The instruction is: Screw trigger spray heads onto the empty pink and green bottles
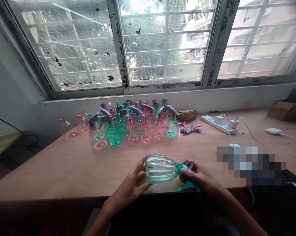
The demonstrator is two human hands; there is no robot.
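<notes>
A clear teal spray bottle [161, 169] lies sideways between my hands, just above the near edge of the wooden table [64, 170]. My left hand [132, 183] cups the bottle's base with fingers curled around it. My right hand [201, 178] is wrapped round the teal trigger head [188, 185] at the bottle's neck. Behind, a cluster of several finished pink and teal spray bottles [135, 123] stands upright near the wall.
Loose trigger heads [190, 128] lie right of the cluster, beside a brown box [186, 115]. A white power strip [219, 124] with chargers and cables runs across the right side. A cardboard box [283, 110] sits far right. Capless bottles [66, 127] stand at the left.
</notes>
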